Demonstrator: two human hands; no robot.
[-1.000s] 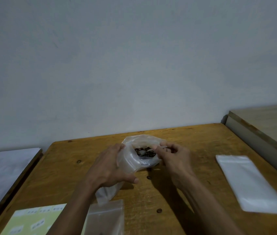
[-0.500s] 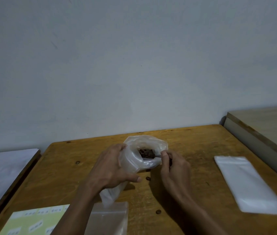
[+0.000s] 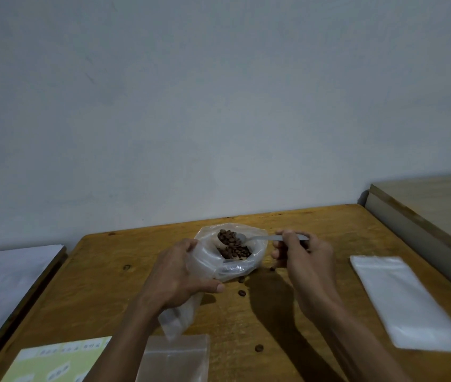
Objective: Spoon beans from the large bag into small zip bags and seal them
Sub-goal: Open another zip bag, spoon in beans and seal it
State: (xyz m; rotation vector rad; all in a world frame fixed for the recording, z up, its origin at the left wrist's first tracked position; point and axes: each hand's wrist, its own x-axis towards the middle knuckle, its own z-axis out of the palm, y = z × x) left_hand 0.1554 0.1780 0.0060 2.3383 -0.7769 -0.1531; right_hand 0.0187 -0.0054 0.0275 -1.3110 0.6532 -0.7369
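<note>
The large clear bag point(image 3: 257, 253) sits open at the middle of the wooden table point(image 3: 103, 285), with brown beans point(image 3: 235, 252) inside. My left hand point(image 3: 176, 274) grips the bag's left side and holds its mouth open. My right hand point(image 3: 303, 256) holds a metal spoon point(image 3: 260, 238) by the handle; its bowl is over the bag's mouth, heaped with beans. A small clear zip bag point(image 3: 176, 359) lies flat at the near edge, below my left wrist. A stack of small zip bags point(image 3: 403, 299) lies to the right.
Loose beans point(image 3: 242, 293) lie on the table near the bag, one more at the front point(image 3: 259, 347). A pale green label sheet point(image 3: 53, 362) lies at the near left. A white surface point(image 3: 4, 277) adjoins the table on the left, a raised wooden block point(image 3: 422, 216) on the right.
My right hand has drawn back to the right from the bag's mouth, and the spoon has come up out of the bag loaded with beans. My left hand has kept its hold.
</note>
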